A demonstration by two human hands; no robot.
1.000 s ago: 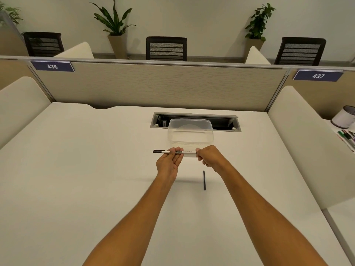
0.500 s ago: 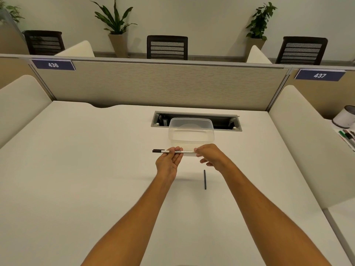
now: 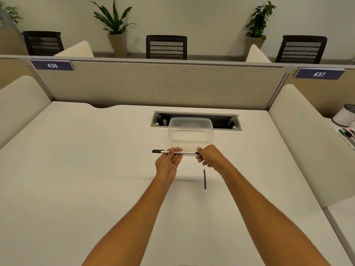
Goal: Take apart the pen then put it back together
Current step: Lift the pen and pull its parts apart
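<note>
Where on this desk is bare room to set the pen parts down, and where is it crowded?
Free: the wide desk surface left of the left hand, and the near stretch between the forearms. Crowded: around the clear container, the pen, the right hand and the dark part lying beneath it.

Blue partition tags (image 3: 52, 65) and (image 3: 318, 74) read "436" and "437"; pen print illegible.

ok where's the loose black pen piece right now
In the head view, the black pen piece lies on the white desk, just below the right hand.
</note>
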